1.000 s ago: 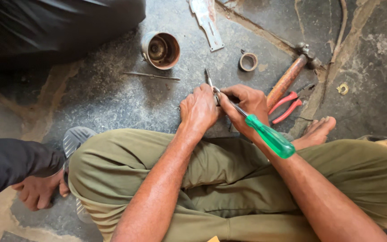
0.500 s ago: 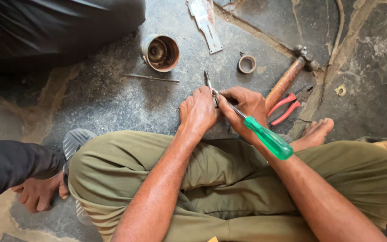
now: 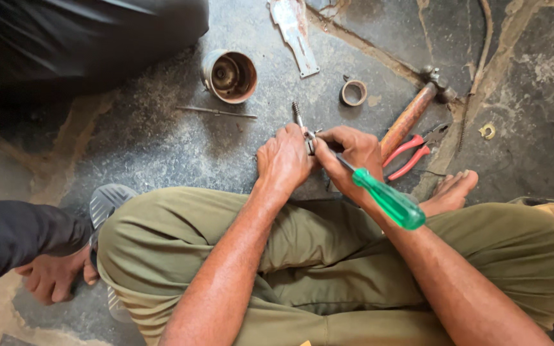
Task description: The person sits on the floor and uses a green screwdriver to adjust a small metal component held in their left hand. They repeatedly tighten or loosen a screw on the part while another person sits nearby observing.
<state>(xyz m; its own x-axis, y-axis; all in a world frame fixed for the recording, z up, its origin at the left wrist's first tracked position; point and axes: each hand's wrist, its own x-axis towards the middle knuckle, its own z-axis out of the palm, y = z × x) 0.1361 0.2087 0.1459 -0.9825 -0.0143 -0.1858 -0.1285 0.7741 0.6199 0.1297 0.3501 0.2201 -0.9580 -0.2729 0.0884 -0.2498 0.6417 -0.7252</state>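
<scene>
2 hands (image 3: 283, 160) (image 3: 352, 154) clenched together: left around threaded metal part (image 3: 298, 116), right gripping green-handled screwdriver (image 3: 387, 200), near hammer (image 3: 411, 115).

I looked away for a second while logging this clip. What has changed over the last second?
Nothing visibly changed. The left hand still grips the small metal part, and the right hand still holds the green-handled screwdriver against it. The hammer, red pliers, metal ring and round metal housing lie where they were.
</scene>
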